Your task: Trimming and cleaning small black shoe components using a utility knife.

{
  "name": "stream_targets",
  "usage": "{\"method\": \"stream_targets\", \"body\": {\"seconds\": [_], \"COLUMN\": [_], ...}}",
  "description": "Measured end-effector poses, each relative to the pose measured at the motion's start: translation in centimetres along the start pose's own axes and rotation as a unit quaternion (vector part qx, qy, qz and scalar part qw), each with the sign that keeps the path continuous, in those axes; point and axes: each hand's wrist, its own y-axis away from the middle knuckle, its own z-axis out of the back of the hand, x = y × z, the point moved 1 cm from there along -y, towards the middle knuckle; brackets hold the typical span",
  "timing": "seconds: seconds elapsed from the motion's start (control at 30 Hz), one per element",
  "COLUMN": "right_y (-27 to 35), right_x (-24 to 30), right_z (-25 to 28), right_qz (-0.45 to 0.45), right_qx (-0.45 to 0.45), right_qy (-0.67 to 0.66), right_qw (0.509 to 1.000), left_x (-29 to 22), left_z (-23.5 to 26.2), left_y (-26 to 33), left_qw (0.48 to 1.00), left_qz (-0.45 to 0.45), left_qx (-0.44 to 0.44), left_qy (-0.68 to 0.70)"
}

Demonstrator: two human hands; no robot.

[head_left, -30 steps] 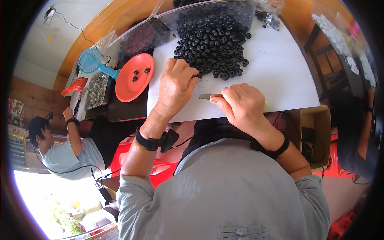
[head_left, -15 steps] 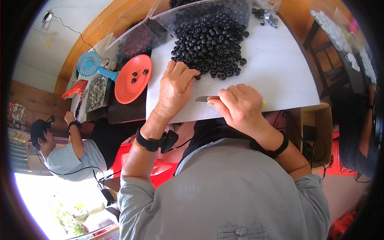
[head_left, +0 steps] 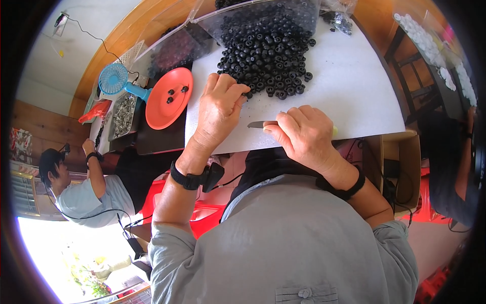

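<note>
**Two hands at a heap of small black rings on a white work surface**

The left hand (head_left: 220, 109) lies knuckles-up on the white board (head_left: 349, 96), its curled fingertips touching the near edge of the heap of small black ring-shaped parts (head_left: 268, 48); whether a part is pinched beneath them cannot be told, as the fingers hide it. The right hand (head_left: 304, 134), just beside the left but apart from it, is closed around a small knife (head_left: 262, 124), whose grey blade points left toward the left hand. The heap spills from a clear plastic bag (head_left: 243, 15) at the board's far side. Left of the board, an orange-red dish (head_left: 167, 109) holds a few black parts, with a blue handheld fan (head_left: 116, 81) beside it. Another person (head_left: 76, 187) sits at the table's left end.
</note>
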Motion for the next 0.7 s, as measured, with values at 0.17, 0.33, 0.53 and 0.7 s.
{"method": "stream_targets", "body": {"seconds": [0.17,0.33,0.53,0.7], "right_y": [0.1,0.2,0.1,0.2], "right_x": [0.0,-0.1,0.0,0.0], "right_z": [-0.1,0.1,0.5,0.2], "right_qz": [0.001,-0.002,-0.002,-0.002], "right_qx": [-0.001,-0.002,0.006,-0.006], "right_qy": [-0.002,-0.006,-0.014,-0.010], "right_qw": [1.000,1.000,1.000,1.000], "left_x": [0.0,-0.1,0.2,-0.4], "left_z": [-0.6,-0.6,-0.6,0.6], "left_y": [-0.6,-1.1,-1.2,-1.1], "left_qw": [0.998,0.996,0.994,0.998], "left_qz": [-0.028,-0.056,-0.066,-0.038], "left_qx": [0.042,0.046,0.053,0.039], "left_qy": [-0.037,-0.051,-0.066,-0.029]}}
